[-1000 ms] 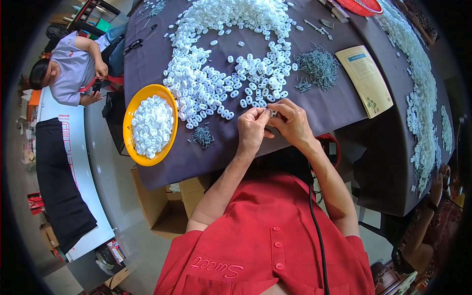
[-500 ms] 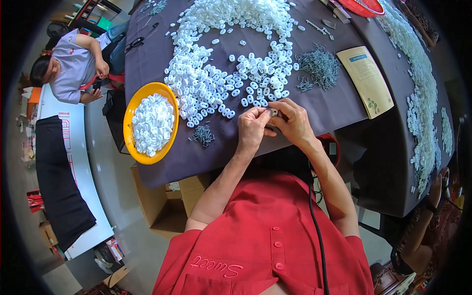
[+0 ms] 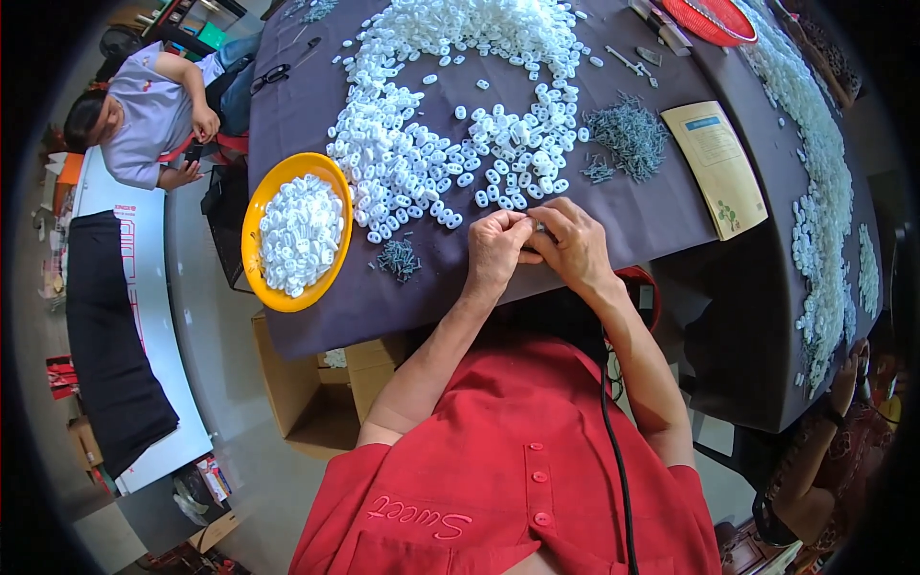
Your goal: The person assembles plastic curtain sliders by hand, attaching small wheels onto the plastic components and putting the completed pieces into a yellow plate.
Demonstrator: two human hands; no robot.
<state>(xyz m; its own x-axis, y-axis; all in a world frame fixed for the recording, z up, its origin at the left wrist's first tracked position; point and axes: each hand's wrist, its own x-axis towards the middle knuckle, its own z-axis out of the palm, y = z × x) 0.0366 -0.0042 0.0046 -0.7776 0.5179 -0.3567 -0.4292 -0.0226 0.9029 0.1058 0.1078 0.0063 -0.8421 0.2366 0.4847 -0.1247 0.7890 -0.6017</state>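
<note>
My left hand (image 3: 495, 251) and my right hand (image 3: 572, 247) meet over the near edge of the table, fingertips pinched together. Between them is a small white plastic piece (image 3: 539, 228), mostly hidden by the fingers. Just beyond lies a spread of white oval plastic pieces (image 3: 402, 163), each with two holes. Left of my left hand rests a small heap of thin grey pins (image 3: 397, 260), which could be screws. A larger heap of the same grey pins (image 3: 628, 137) lies beyond my right hand.
A yellow bowl (image 3: 255, 240) full of white pieces stands at the table's left edge. A tan paper packet (image 3: 714, 168), a red basket (image 3: 711, 21) and black-handled scissors (image 3: 273, 77) lie around. An open cardboard box (image 3: 287, 383) sits below. Another person (image 3: 144, 115) sits at left; a co-worker's arm (image 3: 815, 479) shows at right.
My fingers have closed further around the small white piece, which shows less than before. The whole view has shifted slightly; the heaps and bowl stay as they were.
</note>
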